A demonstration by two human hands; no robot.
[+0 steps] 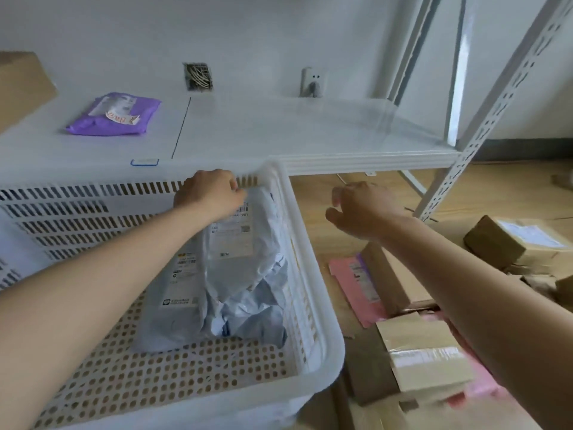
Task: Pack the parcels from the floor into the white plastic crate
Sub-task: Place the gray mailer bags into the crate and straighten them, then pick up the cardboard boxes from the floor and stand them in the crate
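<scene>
Now grey parcel (229,243) under left grip (210,193).

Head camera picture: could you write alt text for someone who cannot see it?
A person's left hand grips the top of a grey plastic mailer bag lying in a white plastic crate, while the right hand hovers open beside the crate. Cardboard boxes and a pink parcel lie on the wooden floor; a purple parcel sits on a white shelf.

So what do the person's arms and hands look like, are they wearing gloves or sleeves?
No gloves and no sleeves in view. The left hand and right hand are bare, and both forearms are uncovered as far as the picture's edge. I see no watch, ring, bracelet or marking on either wrist.
</scene>
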